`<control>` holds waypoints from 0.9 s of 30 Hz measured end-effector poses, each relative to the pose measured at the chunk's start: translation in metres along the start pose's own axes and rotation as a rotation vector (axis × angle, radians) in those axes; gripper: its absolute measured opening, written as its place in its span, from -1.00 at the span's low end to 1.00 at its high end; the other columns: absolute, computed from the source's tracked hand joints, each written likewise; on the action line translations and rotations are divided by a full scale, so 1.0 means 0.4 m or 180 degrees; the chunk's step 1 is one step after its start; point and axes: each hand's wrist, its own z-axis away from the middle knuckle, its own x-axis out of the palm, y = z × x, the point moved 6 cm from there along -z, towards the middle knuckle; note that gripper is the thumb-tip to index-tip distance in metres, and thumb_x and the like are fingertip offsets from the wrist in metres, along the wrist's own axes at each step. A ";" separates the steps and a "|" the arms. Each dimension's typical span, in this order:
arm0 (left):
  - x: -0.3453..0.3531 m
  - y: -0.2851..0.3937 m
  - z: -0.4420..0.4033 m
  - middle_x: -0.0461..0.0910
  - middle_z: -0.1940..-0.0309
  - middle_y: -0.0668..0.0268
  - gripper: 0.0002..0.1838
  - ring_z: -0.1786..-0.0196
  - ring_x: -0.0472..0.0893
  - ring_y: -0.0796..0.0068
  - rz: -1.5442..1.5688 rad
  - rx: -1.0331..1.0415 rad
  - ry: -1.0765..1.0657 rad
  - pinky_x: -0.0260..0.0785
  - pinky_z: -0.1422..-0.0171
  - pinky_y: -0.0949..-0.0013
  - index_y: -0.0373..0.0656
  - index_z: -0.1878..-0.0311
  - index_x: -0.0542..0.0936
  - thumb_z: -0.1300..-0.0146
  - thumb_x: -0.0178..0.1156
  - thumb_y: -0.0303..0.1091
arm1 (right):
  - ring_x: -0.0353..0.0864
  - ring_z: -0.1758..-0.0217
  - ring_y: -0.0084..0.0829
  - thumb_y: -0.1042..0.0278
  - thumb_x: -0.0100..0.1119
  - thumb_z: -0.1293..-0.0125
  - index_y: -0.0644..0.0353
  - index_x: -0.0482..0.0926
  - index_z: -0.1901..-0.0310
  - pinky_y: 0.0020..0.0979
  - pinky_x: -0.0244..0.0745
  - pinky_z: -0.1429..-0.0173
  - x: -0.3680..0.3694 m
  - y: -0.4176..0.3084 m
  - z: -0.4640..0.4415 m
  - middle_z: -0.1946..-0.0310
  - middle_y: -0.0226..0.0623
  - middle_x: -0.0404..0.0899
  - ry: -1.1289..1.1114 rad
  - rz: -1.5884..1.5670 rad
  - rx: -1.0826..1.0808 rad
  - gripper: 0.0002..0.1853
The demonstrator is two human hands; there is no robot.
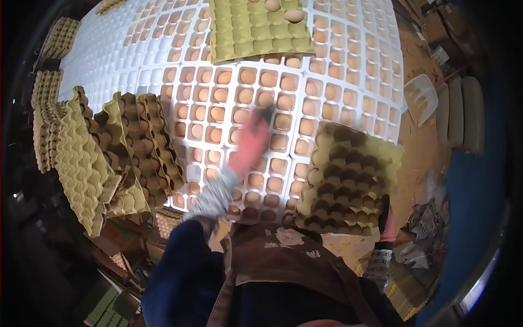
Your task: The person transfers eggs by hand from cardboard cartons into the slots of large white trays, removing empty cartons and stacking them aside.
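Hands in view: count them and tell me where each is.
2: left hand, blurred, over eggs; right hand, partly hidden, at the right-side pulp tray.

Left grip (pixel 256 132) blurred — contact with eggs (pixel 267 79) unclear; right grip (pixel 388 226) mostly hidden behind cardboard tray (pixel 351 177).

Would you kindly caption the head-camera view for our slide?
Left hand over pale brown oval eggs in white compartmented trays; right hand holding a yellow-green dimpled cardboard tray.

Tan floor (pixel 417 150) right, cardboard boxes (pixel 435 30) beyond, blue surface (pixel 471 201) alongside; left edge dark.
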 end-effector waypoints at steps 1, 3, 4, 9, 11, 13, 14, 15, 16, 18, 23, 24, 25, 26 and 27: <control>0.094 -0.025 0.146 0.53 -0.08 -0.04 -0.45 -0.11 0.54 0.13 0.0030 -0.0420 -0.0725 0.36 -0.22 0.19 -0.27 -0.35 0.31 -0.34 0.09 -0.26 | 0.39 -0.30 -0.33 0.25 -0.12 -0.52 0.31 0.35 -0.29 -0.37 0.29 -0.37 -0.020 0.018 -0.001 -0.30 -0.20 0.33 -0.0013 0.0837 -0.0183 -0.57; 0.229 -0.018 0.322 0.36 -0.29 -0.06 -0.30 -0.32 0.38 0.10 0.0476 -0.0474 -0.1198 0.21 -0.39 0.19 -0.26 -0.42 0.23 -0.26 0.20 -0.21 | 0.42 -0.28 -0.32 0.29 -0.08 -0.50 0.31 0.36 -0.28 -0.35 0.31 -0.37 -0.029 0.023 -0.010 -0.27 -0.18 0.36 0.0376 0.1716 -0.0540 -0.59; 0.269 -0.024 0.368 0.33 -0.32 -0.06 -0.25 -0.36 0.33 0.09 0.0245 -0.0469 -0.1269 0.17 -0.43 0.19 -0.27 -0.43 0.22 -0.23 0.24 -0.19 | 0.41 -0.30 -0.28 0.35 -0.07 -0.48 0.32 0.34 -0.30 -0.32 0.31 -0.38 -0.025 0.067 -0.031 -0.25 -0.12 0.39 0.0661 0.0951 -0.0343 -0.58; 0.228 0.006 0.362 0.39 -0.25 -0.04 -0.18 -0.32 0.36 0.10 0.0523 -0.0386 -0.0514 0.20 -0.41 0.20 -0.22 -0.42 0.26 -0.13 0.34 -0.16 | 0.48 -0.24 -0.31 0.38 0.08 -0.41 0.24 0.34 -0.32 -0.31 0.38 -0.33 0.052 0.015 -0.055 -0.25 -0.17 0.42 0.0658 -0.1169 -0.0194 -0.53; 0.157 0.038 0.365 0.29 -0.38 0.05 -0.18 -0.44 0.26 0.25 0.0724 -0.0641 -0.0426 0.08 -0.51 0.28 -0.25 -0.45 0.22 -0.15 0.36 -0.32 | 0.50 -0.21 -0.33 0.37 0.08 -0.41 0.34 0.34 -0.30 -0.35 0.40 -0.30 0.103 -0.044 -0.034 -0.16 -0.17 0.48 0.0750 0.0302 -0.1038 -0.53; 0.049 0.029 0.334 0.43 -0.24 0.03 -0.19 -0.28 0.44 0.20 0.0615 -0.0211 0.0039 0.26 -0.38 0.26 -0.23 -0.40 0.30 -0.08 0.38 -0.25 | 0.50 -0.19 -0.30 0.36 0.06 -0.42 0.32 0.37 -0.26 -0.34 0.40 -0.26 0.186 -0.118 -0.063 -0.13 -0.14 0.48 0.0406 0.0572 -0.1340 -0.57; -0.017 0.068 0.328 0.42 -0.27 0.07 -0.20 -0.33 0.40 0.25 0.0868 -0.0468 0.0180 0.24 -0.41 0.28 -0.25 -0.41 0.29 -0.10 0.37 -0.26 | 0.49 -0.19 -0.26 0.37 0.05 -0.42 0.30 0.39 -0.25 -0.32 0.40 -0.25 0.279 -0.201 -0.077 -0.13 -0.10 0.47 0.0013 -0.0920 -0.0661 -0.59; -0.071 0.018 0.298 0.42 -0.28 0.07 -0.26 -0.36 0.39 0.28 0.0849 -0.0489 0.0318 0.20 -0.45 0.28 -0.26 -0.39 0.32 -0.15 0.34 -0.29 | 0.49 -0.18 -0.19 0.35 0.05 -0.43 0.29 0.39 -0.24 -0.28 0.39 -0.23 0.340 -0.223 -0.118 -0.13 -0.05 0.47 0.0026 -0.0701 -0.1034 -0.60; -0.122 -0.005 0.270 0.52 -0.17 0.10 -0.36 -0.22 0.51 0.35 0.1145 -0.0424 0.0359 0.34 -0.33 0.33 -0.29 -0.34 0.38 -0.21 0.30 -0.33 | 0.48 -0.17 -0.12 0.33 0.05 -0.43 0.28 0.39 -0.23 -0.24 0.39 -0.23 0.402 -0.265 -0.141 -0.12 0.02 0.47 0.0047 -0.0382 -0.1241 -0.60; -0.214 -0.032 0.208 0.63 0.00 0.24 -0.46 0.06 0.60 0.53 0.1042 -0.0305 0.0470 0.51 0.03 0.46 -0.32 -0.29 0.43 -0.26 0.25 -0.34 | 0.46 -0.16 0.03 0.28 0.02 -0.45 0.28 0.38 -0.24 -0.19 0.39 -0.22 0.515 -0.365 -0.171 -0.10 0.15 0.46 0.0159 0.0346 -0.1488 -0.60; -0.301 -0.207 0.110 0.58 -0.08 -0.04 -0.29 -0.12 0.58 0.15 -0.0082 -0.0950 0.0637 0.37 -0.25 0.24 -0.34 -0.26 0.41 -0.26 0.20 0.08 | 0.44 -0.19 0.07 0.14 -0.03 -0.48 0.37 0.33 -0.25 -0.15 0.36 -0.23 0.668 -0.420 -0.247 -0.12 0.18 0.47 -0.0253 0.0607 -0.1318 -0.51; -0.296 -0.128 0.138 0.50 -0.17 -0.12 -0.20 -0.21 0.52 0.00 -0.0562 -0.1156 0.0484 0.30 -0.32 0.17 -0.36 -0.27 0.37 -0.26 0.12 0.21 | 0.44 -0.20 0.06 0.12 -0.03 -0.48 0.39 0.32 -0.26 -0.15 0.36 -0.24 0.679 -0.403 -0.246 -0.14 0.17 0.47 -0.0345 0.0527 -0.1289 -0.49; -0.284 -0.106 0.139 0.46 -0.22 -0.13 -0.24 -0.28 0.46 0.00 -0.1087 -0.0984 0.0420 0.25 -0.37 0.15 -0.30 -0.32 0.36 -0.31 0.08 0.18 | 0.43 -0.26 -0.13 0.03 0.01 -0.47 0.45 0.26 -0.33 -0.27 0.28 -0.32 0.680 -0.416 -0.214 -0.28 0.05 0.40 -0.0552 -0.0073 -0.1435 -0.36; -0.278 -0.039 0.170 0.40 -0.28 -0.14 -0.19 -0.29 0.43 -0.08 -0.1597 -0.0924 0.0540 0.23 -0.40 0.14 -0.31 -0.37 0.29 -0.30 0.07 0.21 | 0.37 -0.33 0.00 0.08 0.01 -0.47 0.46 0.25 -0.31 -0.24 0.28 -0.34 0.670 -0.433 -0.171 -0.30 0.15 0.36 0.0019 0.0368 -0.1487 -0.39; -0.284 0.007 0.193 0.34 -0.32 -0.17 -0.14 -0.32 0.40 -0.10 -0.1549 -0.1089 0.0355 0.20 -0.43 0.15 -0.31 -0.40 0.23 -0.29 0.06 0.23 | 0.36 -0.34 -0.06 0.12 0.04 -0.45 0.50 0.24 -0.31 -0.26 0.25 -0.36 0.661 -0.439 -0.150 -0.31 0.12 0.34 -0.0022 -0.0079 -0.1513 -0.38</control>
